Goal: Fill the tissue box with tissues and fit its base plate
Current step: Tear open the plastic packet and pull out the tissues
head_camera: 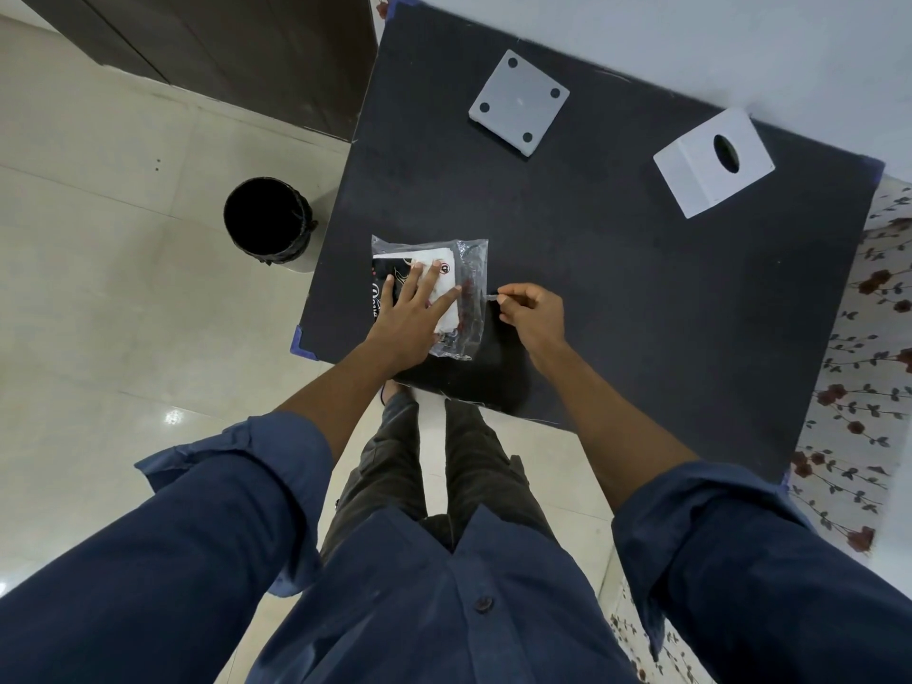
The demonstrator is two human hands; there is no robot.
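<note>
Early stage, nothing loaded yet: tissue pack [429, 293] is sealed at counter [617, 298] near edge, tissue box [713, 162] & base plate [518, 102] lie well beyond pack, untouched; left hand [412, 311] presses flat on pack w/ fingers spread, right hand [533, 313] fingers pinching wrapper's right edge, prob. to tear.

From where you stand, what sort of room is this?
Probably a room in a home, not a workshop. The floor is glossy pale tile, a small lined bin stands beside the black table, and a flowered cloth lies along the table's right edge.
</note>
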